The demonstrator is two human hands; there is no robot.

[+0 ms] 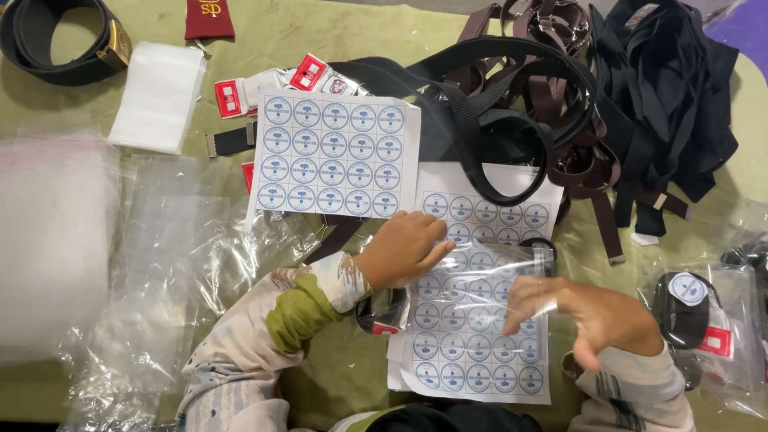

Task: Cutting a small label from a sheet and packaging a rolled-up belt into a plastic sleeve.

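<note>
The olive-green cloth-covered bench (384,32) carries all items. A white paper sheet of round blue stickers (480,320), the landmark, lies at its near centre. A tangle of black and brown webbing belts (560,104) lies beyond the sheet. A second white sticker sheet (332,156) lies beyond it to the left. A clear plastic bag (512,288) lies across the landmark sheet. The left hand (404,252) rests on the sheet's upper left, fingers together, pressing the bag. The right hand (600,316) is at the sheet's right edge, fingers spread, touching the bag.
</note>
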